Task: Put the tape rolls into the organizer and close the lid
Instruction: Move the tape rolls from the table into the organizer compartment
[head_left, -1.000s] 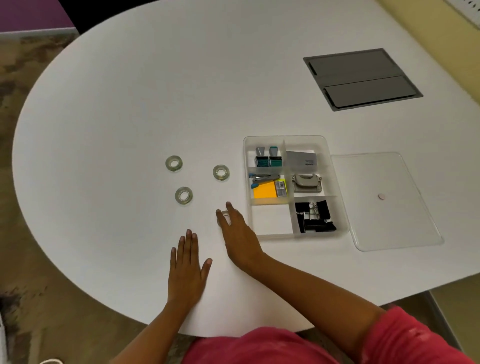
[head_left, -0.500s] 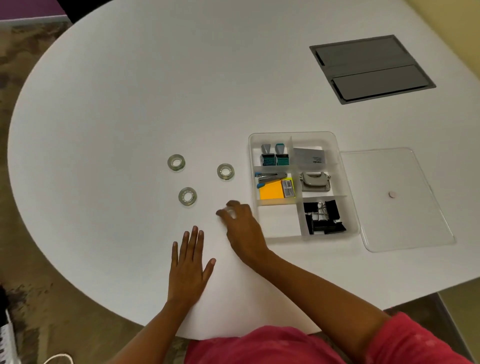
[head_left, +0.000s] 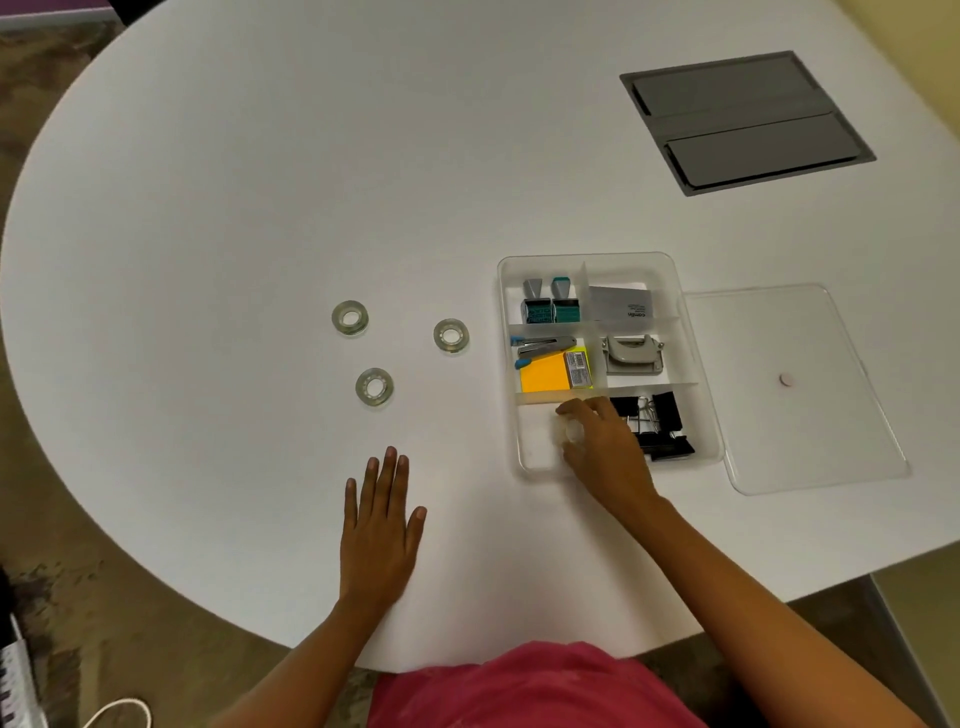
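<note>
Three clear tape rolls lie on the white table: one far left (head_left: 350, 317), one nearer me (head_left: 374, 386), one closest to the organizer (head_left: 451, 335). The clear plastic organizer (head_left: 696, 364) stands open, with its flat lid (head_left: 810, 415) lying to its right. My right hand (head_left: 602, 447) hangs over the organizer's near-left compartment, fingers closed on a fourth tape roll (head_left: 570, 432) that shows only in part. My left hand (head_left: 382, 525) rests flat on the table, fingers apart, holding nothing.
Other compartments hold stamps (head_left: 549, 304), a stapler and an orange note pad (head_left: 545, 371), a hole punch (head_left: 632, 353) and black binder clips (head_left: 660, 423). A grey cable hatch (head_left: 745, 122) is set into the table at the far right. The table's rounded edge runs near my body.
My right hand closed on a tape roll near the organizer's left side, then carried it right, over the near-left compartment. The left hand stayed flat.
</note>
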